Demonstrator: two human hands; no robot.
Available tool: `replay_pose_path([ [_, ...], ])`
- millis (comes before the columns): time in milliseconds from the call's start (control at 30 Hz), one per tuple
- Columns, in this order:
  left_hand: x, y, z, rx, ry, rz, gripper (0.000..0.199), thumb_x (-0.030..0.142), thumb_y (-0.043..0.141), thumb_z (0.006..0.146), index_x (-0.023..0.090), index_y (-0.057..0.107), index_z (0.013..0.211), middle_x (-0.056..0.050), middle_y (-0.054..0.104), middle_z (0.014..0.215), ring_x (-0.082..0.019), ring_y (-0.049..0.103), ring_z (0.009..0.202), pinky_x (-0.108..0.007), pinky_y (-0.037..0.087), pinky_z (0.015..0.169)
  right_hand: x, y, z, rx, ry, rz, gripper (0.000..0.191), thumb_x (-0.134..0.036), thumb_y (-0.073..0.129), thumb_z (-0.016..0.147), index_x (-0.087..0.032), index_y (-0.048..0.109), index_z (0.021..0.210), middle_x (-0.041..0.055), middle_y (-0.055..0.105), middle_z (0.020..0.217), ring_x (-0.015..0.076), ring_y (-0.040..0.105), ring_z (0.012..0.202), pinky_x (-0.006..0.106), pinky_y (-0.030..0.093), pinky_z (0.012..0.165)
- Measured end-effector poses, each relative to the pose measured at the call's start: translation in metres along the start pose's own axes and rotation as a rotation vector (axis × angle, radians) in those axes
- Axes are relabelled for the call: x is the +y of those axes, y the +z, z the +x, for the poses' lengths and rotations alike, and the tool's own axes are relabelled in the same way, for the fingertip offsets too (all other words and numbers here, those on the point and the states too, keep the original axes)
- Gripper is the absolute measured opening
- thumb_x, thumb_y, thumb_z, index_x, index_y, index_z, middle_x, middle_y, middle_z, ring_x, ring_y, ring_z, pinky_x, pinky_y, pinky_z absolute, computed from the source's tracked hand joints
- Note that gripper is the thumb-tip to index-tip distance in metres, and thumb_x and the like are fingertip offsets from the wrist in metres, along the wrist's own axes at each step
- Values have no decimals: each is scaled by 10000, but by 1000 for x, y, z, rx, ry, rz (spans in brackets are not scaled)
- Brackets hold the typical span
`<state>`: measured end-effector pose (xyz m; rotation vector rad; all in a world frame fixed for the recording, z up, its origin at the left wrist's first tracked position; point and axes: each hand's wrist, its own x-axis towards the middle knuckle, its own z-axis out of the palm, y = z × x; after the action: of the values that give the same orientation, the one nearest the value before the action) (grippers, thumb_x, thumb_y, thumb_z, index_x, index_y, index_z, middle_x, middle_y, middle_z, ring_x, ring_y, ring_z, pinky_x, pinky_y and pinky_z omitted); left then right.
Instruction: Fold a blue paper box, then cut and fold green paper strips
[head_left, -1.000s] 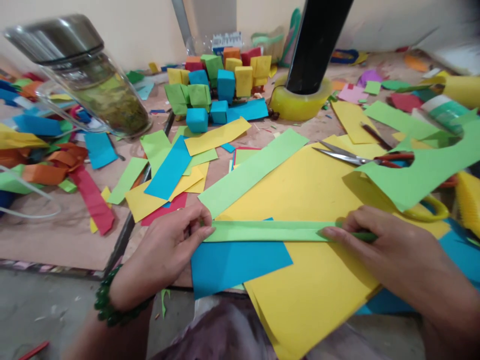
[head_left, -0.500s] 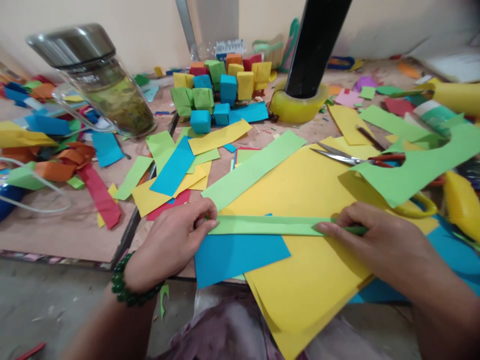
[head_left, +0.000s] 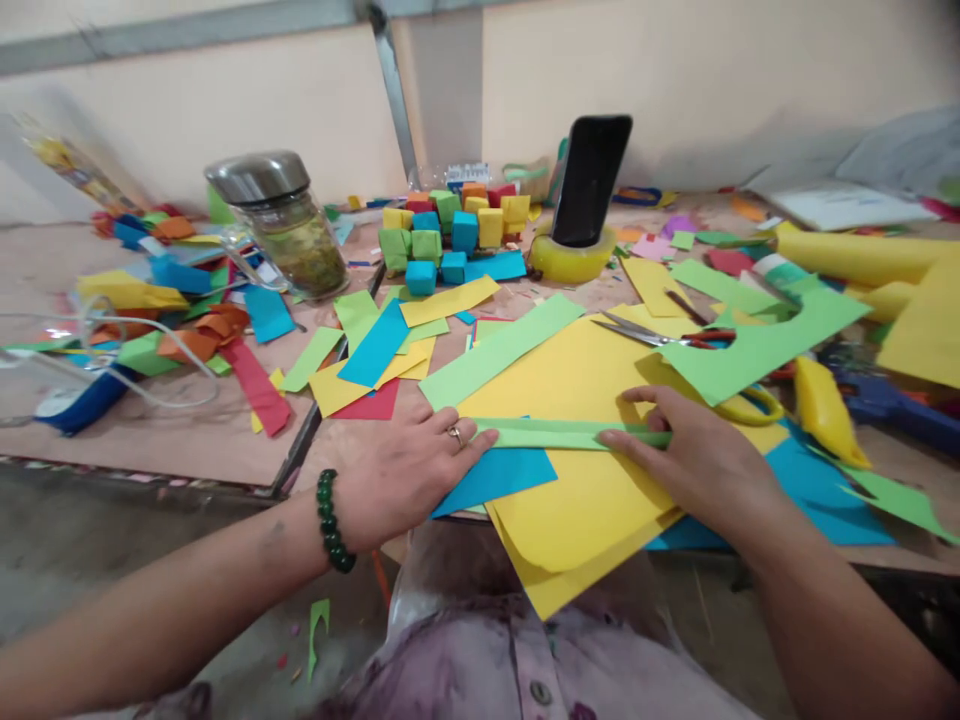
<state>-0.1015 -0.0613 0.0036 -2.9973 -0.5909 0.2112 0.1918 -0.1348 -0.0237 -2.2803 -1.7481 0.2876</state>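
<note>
left hand (head_left: pixel 397 468) closed on green strip (head_left: pixel 544 434) | right hand (head_left: pixel 709 465) half-open, thumb on it | fold seemingly made; far strip (head_left: pixel 502 350) flat

Your folded strip (head_left: pixel 551 434) is light green, over plain yellow sheets (head_left: pixel 592 500) and a blue piece (head_left: pixel 502 475). Your bracelet (head_left: pixel 328 520) is dark green; your shirt (head_left: pixel 487 665) is mottled purple and whitish.

The left hand (head_left: pixel 420 460) lies palm down over the near end of a folded green strip (head_left: pixel 551 434), fingers bunched, a ring on one finger and a dark beaded bracelet at the wrist. Opposite, the right hand (head_left: pixel 679 445) presses its thumb to the strip's other end, index finger lifted and bent above it. Both bare forearms angle inward toward the strip from the lower corners.
</note>
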Motion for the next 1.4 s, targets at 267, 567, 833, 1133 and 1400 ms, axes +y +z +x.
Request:
replay_pose_path([
  [267,15,-2,7,75,-70,-119,808,712,258,871,98,461,1356,-166,588,1102,-282,548,963,-410,440,803,36,-2,-9,106,-75,0,552,-510,513,840,-153,554,1260,45,625,769,206,603,680,309,441,577],
  [567,21,-10,23,45,-88,-108,865,818,325,760,300,353,1453,-142,583,1094,-287,569,930,-360,419,720,-30,-6,-15,115,-900,-311,365,-48,445,860,-163,642,1145,102,665,1079,206,570,892,319,478,772],
  [833,25,-11,26,27,-82,-91,915,830,303,747,249,352,1452,-156,589,1101,-275,567,884,-345,404,699,-51,0,-15,156,-1054,-540,233,-112,566,816,-77,680,1017,118,669,884,252,571,822,366,463,719],
  [1133,4,14,-3,103,-36,-109,953,843,288,718,262,331,1472,-152,546,1114,-281,478,939,-406,359,850,-22,-9,-25,281,-997,-822,332,26,463,742,-57,718,937,166,698,884,285,615,810,378,520,633],
  [1400,-3,18,-47,56,-186,-69,935,820,311,730,235,373,1457,-145,587,1029,-291,473,929,-409,379,829,14,-10,-39,307,-912,-750,463,62,384,709,2,607,1110,229,670,1085,321,625,959,417,559,733],
])
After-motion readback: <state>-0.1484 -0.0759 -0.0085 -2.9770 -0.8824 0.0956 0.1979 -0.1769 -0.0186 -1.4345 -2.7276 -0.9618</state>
